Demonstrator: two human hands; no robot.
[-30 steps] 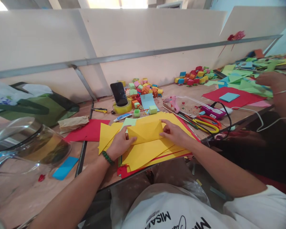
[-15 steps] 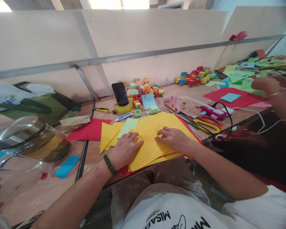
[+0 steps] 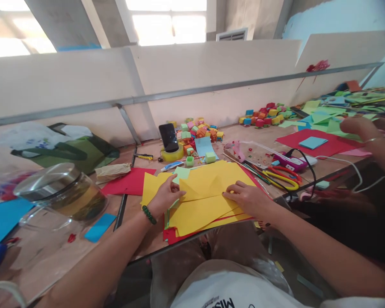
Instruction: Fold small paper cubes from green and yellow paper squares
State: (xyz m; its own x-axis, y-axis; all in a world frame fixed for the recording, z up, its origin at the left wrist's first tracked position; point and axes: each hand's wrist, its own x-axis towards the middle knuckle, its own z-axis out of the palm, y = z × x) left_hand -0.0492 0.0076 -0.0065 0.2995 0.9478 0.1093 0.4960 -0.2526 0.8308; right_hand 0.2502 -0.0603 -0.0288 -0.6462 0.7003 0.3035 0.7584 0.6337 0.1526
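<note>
A folded sheet of yellow paper [image 3: 200,188] stands partly raised over more yellow sheets near the table's front edge. My left hand [image 3: 167,192], with a green bead bracelet [image 3: 149,214] at its wrist, pinches the left end of the fold between thumb and fingers. At the other end, my right hand [image 3: 244,197] is closed on the same sheet, its fingertips at the crease. Red paper shows beneath the stack. A light green slip [image 3: 181,174] lies just beyond my left hand, partly covered.
A glass teapot [image 3: 73,196] stands left, near a blue paper strip [image 3: 100,227]. Behind are a phone [image 3: 168,137] on a yellow tape roll [image 3: 172,154] and small paper cubes [image 3: 199,130]. Scissors [image 3: 280,179] lie right. Another person's hand [image 3: 359,128] is at far right.
The yellow sheet's fold now stands higher. My left hand has shifted to its left end and my right hand is at the right end. The view has tilted up.
</note>
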